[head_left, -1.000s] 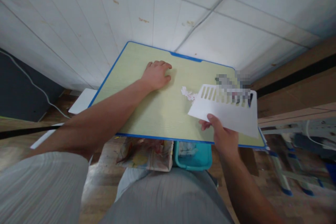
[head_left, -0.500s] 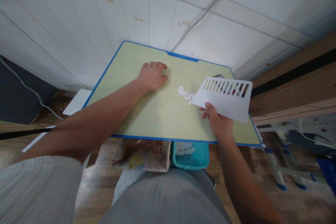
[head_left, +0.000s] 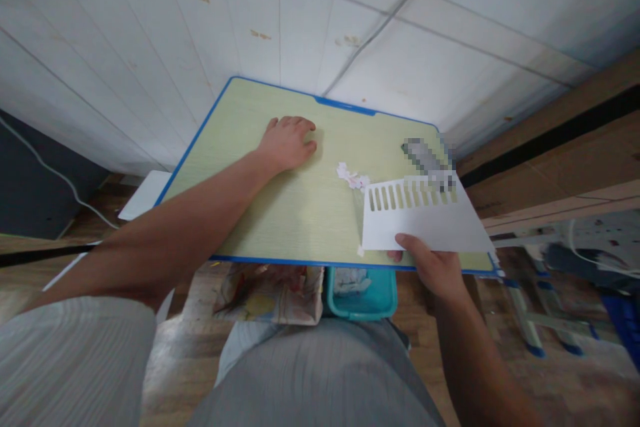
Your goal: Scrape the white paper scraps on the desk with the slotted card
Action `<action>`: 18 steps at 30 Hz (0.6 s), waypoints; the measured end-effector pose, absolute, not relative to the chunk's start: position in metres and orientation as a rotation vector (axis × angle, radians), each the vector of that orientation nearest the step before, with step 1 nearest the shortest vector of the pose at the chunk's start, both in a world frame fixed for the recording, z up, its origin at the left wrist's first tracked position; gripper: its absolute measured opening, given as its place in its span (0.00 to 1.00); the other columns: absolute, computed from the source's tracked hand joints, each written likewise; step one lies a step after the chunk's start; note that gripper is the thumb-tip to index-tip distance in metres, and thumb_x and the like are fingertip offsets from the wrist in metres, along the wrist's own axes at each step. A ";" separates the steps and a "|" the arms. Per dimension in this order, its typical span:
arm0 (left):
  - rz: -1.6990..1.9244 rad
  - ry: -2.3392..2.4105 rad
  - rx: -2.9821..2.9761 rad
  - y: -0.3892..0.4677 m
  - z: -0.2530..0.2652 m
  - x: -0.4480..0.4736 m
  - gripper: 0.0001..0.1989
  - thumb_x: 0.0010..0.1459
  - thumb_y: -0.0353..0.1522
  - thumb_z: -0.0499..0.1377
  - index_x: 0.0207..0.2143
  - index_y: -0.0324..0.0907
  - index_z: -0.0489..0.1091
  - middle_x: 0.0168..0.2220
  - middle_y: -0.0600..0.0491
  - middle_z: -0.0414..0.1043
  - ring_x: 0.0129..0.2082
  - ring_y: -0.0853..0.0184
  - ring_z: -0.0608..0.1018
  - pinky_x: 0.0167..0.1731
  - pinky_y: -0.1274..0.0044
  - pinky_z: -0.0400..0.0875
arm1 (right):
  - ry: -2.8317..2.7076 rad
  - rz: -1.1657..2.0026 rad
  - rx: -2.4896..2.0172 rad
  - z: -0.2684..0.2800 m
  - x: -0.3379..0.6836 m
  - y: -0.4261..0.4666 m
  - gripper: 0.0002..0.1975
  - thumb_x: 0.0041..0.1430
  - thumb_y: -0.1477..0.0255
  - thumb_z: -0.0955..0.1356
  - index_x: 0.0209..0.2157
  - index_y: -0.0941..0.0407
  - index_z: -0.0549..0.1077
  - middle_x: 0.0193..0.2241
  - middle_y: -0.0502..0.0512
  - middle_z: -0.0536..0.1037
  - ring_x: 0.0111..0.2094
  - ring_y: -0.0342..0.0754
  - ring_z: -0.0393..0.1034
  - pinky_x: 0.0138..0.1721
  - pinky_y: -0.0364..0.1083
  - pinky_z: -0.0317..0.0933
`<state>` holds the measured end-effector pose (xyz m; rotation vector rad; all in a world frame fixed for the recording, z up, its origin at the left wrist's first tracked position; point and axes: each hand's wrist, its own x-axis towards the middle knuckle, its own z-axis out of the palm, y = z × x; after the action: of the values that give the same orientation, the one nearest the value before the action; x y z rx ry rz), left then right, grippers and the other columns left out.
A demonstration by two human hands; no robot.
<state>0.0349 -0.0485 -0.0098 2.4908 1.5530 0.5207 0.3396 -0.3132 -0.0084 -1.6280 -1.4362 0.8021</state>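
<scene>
My right hand [head_left: 433, 270] grips a white sheet of paper or card [head_left: 410, 223] by its near edge, thumb on top and fingers underneath. A row of narrow slots runs along the sheet's far side. Small white paper scraps [head_left: 353, 178] lie on the tabletop [head_left: 300, 213], just beyond the sheet's left corner. My left hand [head_left: 287, 140] rests on the table to the left of the scraps, its fingers apart and slightly bent, with nothing in it.
A blurred-out, dark narrow object [head_left: 427, 161] lies at the table's right side. Below the front edge are a turquoise basket [head_left: 363, 313] and a patterned bag [head_left: 280, 307]. A white panelled wall [head_left: 300, 27] stands behind; brown cardboard [head_left: 565, 167] is on the right.
My right hand has brought the slotted sheet nearer to me and turned it, uncovering more of the object at the table's right. My left hand stays in place.
</scene>
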 end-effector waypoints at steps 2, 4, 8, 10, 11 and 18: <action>0.504 1.555 2.495 -0.048 -0.010 0.035 0.28 0.75 0.40 0.57 0.72 0.43 0.78 0.76 0.40 0.76 0.78 0.42 0.74 0.79 0.51 0.63 | -1.398 0.823 -1.648 -0.007 0.340 -0.316 0.22 0.67 0.60 0.77 0.18 0.47 0.78 0.22 0.54 0.83 0.30 0.58 0.82 0.47 0.55 0.81; 0.515 1.553 2.496 -0.047 -0.011 0.034 0.27 0.74 0.40 0.58 0.71 0.45 0.79 0.76 0.41 0.77 0.77 0.42 0.74 0.78 0.50 0.64 | -1.361 0.835 -1.660 -0.007 0.337 -0.316 0.22 0.66 0.59 0.77 0.18 0.48 0.78 0.22 0.54 0.82 0.30 0.58 0.82 0.49 0.55 0.81; 0.547 1.542 2.494 -0.044 -0.013 0.034 0.25 0.74 0.41 0.58 0.67 0.48 0.80 0.74 0.43 0.79 0.75 0.42 0.76 0.76 0.49 0.66 | -1.297 0.842 -1.661 -0.008 0.331 -0.315 0.22 0.63 0.56 0.78 0.18 0.48 0.77 0.22 0.56 0.83 0.30 0.58 0.82 0.46 0.56 0.82; 0.527 1.533 2.503 -0.043 -0.013 0.033 0.25 0.74 0.41 0.57 0.67 0.45 0.80 0.74 0.41 0.78 0.75 0.41 0.76 0.76 0.48 0.66 | -1.257 0.833 -1.668 -0.009 0.330 -0.315 0.19 0.60 0.57 0.79 0.19 0.48 0.79 0.22 0.56 0.84 0.30 0.59 0.81 0.44 0.56 0.82; 0.519 1.530 2.507 -0.043 -0.013 0.033 0.26 0.75 0.41 0.57 0.67 0.44 0.80 0.75 0.40 0.78 0.76 0.41 0.75 0.77 0.48 0.66 | -1.242 0.828 -1.665 -0.010 0.331 -0.315 0.17 0.59 0.58 0.79 0.20 0.48 0.80 0.23 0.55 0.84 0.30 0.59 0.81 0.43 0.56 0.82; 0.584 1.536 2.482 -0.042 -0.017 0.033 0.23 0.74 0.41 0.58 0.65 0.49 0.82 0.73 0.43 0.79 0.75 0.42 0.76 0.77 0.49 0.65 | -1.311 0.907 -1.602 -0.007 0.337 -0.315 0.19 0.62 0.59 0.79 0.19 0.47 0.80 0.22 0.55 0.83 0.30 0.59 0.81 0.44 0.57 0.82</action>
<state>0.0335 -0.0420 -0.0168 2.4824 1.5363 0.5843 0.3366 -0.3150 -0.0067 -1.6018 -1.3113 0.9067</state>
